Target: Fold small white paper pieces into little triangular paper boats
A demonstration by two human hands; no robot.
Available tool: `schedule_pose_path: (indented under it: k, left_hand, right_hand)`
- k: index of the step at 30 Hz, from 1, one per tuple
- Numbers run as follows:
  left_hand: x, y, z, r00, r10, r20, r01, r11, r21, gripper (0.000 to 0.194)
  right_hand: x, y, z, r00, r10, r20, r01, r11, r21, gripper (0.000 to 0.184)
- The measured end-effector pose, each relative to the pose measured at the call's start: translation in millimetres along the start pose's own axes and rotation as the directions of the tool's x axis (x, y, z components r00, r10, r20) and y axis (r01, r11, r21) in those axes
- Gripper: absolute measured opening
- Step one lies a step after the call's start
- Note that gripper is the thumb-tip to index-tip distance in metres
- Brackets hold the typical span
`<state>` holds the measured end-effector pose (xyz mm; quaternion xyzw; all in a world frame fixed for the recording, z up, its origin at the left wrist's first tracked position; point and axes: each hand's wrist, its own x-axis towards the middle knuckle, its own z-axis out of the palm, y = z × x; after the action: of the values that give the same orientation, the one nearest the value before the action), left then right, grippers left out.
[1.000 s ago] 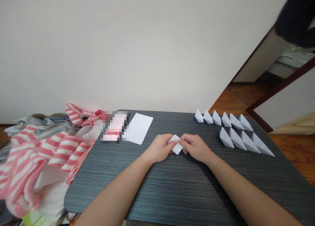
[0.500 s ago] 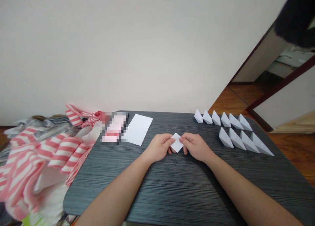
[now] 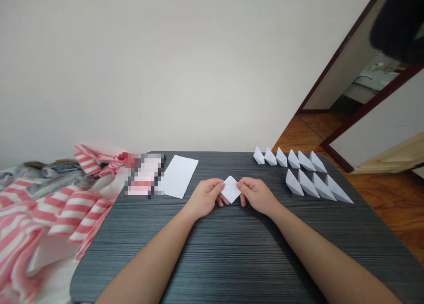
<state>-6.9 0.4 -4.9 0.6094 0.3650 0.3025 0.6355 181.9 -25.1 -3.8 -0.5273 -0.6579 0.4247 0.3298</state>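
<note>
White paper diamond [image 3: 231,190] had its side corners hidden where left hand [image 3: 206,197] and right hand [image 3: 258,195] pinched it over the dark table [image 3: 228,255], thumbs [image 3: 217,189] wider apart than half a second earlier.

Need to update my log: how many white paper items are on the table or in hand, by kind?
Back-row folded pieces: 6
Front-row folded pieces: 4
Small paper diamond, held by left hand and right hand: 1
Flat white paper, sheet or stack unclear: 1
Total: 12
</note>
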Motion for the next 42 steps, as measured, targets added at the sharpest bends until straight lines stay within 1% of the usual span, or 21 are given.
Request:
schedule_pose_path:
  k: [6, 9, 13, 16, 19, 21, 26, 31, 34, 38, 40, 42]
  left_hand:
    - [-0.7, -1.8, -0.8, 1.0, 0.019, -0.005, -0.018, 0.999, 0.028, 0.033]
    - [-1.8, -1.9, -1.1, 1.0, 0.022, 0.007, -0.023, 0.998, 0.056, 0.032]
    - [-2.0, -2.8, -1.9, 1.0, 0.027, -0.014, -0.027, 0.999, 0.046, 0.034]
    - [-1.4, -3.2, -2.3, 0.999, 0.026, -0.028, -0.026, 0.999, 0.028, 0.034]
    - [-1.9, -1.5, -2.0, 1.0, 0.016, -0.016, -0.016, 1.0, 0.024, 0.033]
    - [-3.1, 0.2, -1.7, 1.0, 0.014, -0.007, -0.014, 0.999, 0.052, 0.033]
    - [-5.9, 0.0, -1.8, 0.999, 0.038, -0.015, -0.035, 0.988, 0.151, 0.035]
    - [-6.1, -3.1, -1.9, 0.999, 0.026, -0.023, -0.021, 0.982, 0.189, 0.034]
    - [-5.2, -3.0, -1.5, 0.999, 0.017, -0.03, -0.012, 0.988, 0.154, 0.034]
    - [-2.3, -5.1, -1.1, 0.999, -0.01, -0.039, 0.011, 1.0, 0.018, 0.034]
    - [-0.8, -7.5, -1.3, 0.998, -0.004, -0.066, 0.004, 1.0, -0.011, 0.034]
    - [0.5, -9.6, -1.7, 0.995, 0.003, -0.096, -0.004, 1.0, -0.003, 0.034]
  right_hand:
    - [-0.9, -0.8, 0.7, 1.0, 0.0, -0.014, -0.001, 0.995, -0.099, 0.034]
    - [-0.5, -1.5, 1.3, 1.0, -0.021, -0.003, 0.021, 0.992, -0.122, 0.034]
    - [-0.4, -0.6, 0.7, 0.999, -0.05, 0.009, 0.05, 0.992, -0.12, 0.038]
    - [-0.9, 1.0, 0.5, 0.999, -0.038, 0.0, 0.038, 0.993, -0.114, 0.038]
    - [-1.0, 1.8, 1.2, 1.0, -0.025, -0.002, 0.024, 0.993, -0.116, 0.036]
    - [-0.6, 1.8, 1.3, 0.999, -0.035, 0.013, 0.037, 0.991, -0.127, 0.036]
    - [0.1, 1.6, -0.8, 0.991, -0.104, 0.085, 0.117, 0.978, -0.17, 0.041]
    - [-1.3, 2.6, -1.1, 0.99, -0.109, 0.084, 0.123, 0.974, -0.189, 0.041]
    - [-2.3, 4.9, 0.1, 0.995, -0.07, 0.068, 0.08, 0.986, -0.147, 0.038]
    - [-2.4, 8.3, 0.5, 0.998, -0.036, 0.046, 0.039, 0.997, -0.062, 0.036]
    - [-2.1, 9.4, 0.2, 0.998, -0.039, 0.047, 0.041, 0.998, -0.041, 0.037]
    - [-1.8, 10.5, 0.3, 0.997, -0.058, 0.058, 0.06, 0.998, -0.026, 0.037]
